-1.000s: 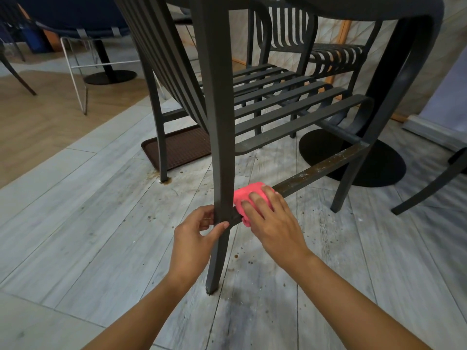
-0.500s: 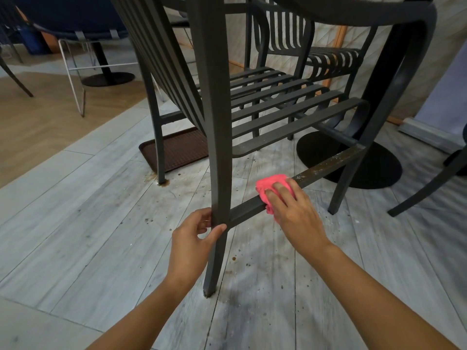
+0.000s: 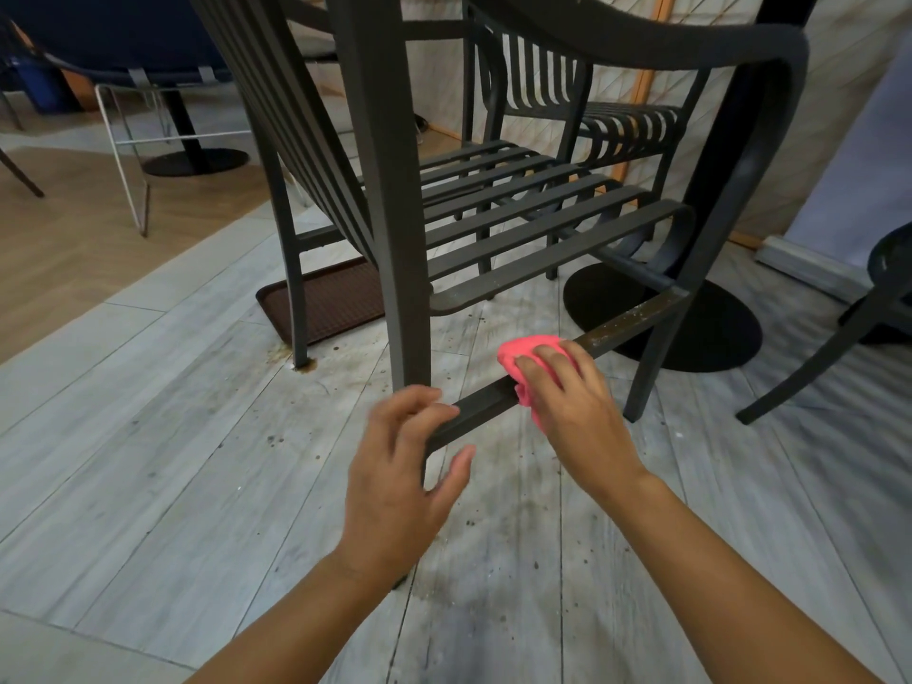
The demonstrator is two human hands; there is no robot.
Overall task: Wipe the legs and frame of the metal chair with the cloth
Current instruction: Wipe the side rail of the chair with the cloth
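**Right hand presses cloth on chair's low rail**

Right hand (image 3: 577, 412) grips the pink cloth (image 3: 523, 360) against the chair's (image 3: 385, 190) low side rail (image 3: 627, 323). Left hand (image 3: 399, 481) hangs spread and empty beside the near leg (image 3: 404, 308). A brown mat (image 3: 325, 303) lies at ten o'clock, a black table base (image 3: 710, 333) at two. Bare floor (image 3: 148, 436) spreads toward eight.

The low side rail (image 3: 627, 325) runs open between the pink cloth (image 3: 523, 353) and the front leg (image 3: 651, 372), with bare floor (image 3: 148, 412) beneath. The slatted seat (image 3: 533, 229) overhangs it closely. The rear leg (image 3: 390, 214) blocks the rail's near end; a round table base (image 3: 710, 333) sits just behind the front leg.
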